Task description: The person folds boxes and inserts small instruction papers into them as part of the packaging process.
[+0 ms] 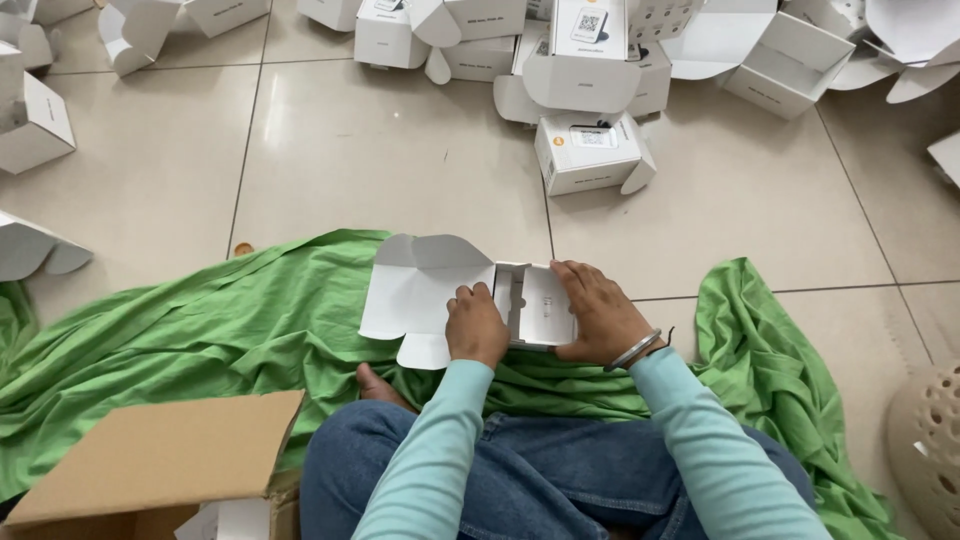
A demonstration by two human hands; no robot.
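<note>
1. A small white box [470,295] is being held on a green cloth [230,320] that is spread over the tiled floor [380,160], just in front of the person's crossed legs.
2. The box is lying open, with its lid flap [415,285] folded out flat to the left and its tray part on the right.
3. The left hand [476,326] is being pressed down on the middle of the box, fingers curled over the near edge of the tray; it is resting on the card rather than clamped around it.
4. The right hand [598,312] is being laid over the right end of the tray, fingers spread and wrapped around its side, so that end is being gripped.
5. A metal bangle [634,350] is being worn on the right wrist.
6. A brown cardboard carton [160,460] is standing open at the lower left, touching the cloth.
7. Many white boxes [590,150], some shut and some open, are lying scattered on the floor well beyond the cloth.
8. A pale perforated basket [925,440] is showing at the right edge.
</note>
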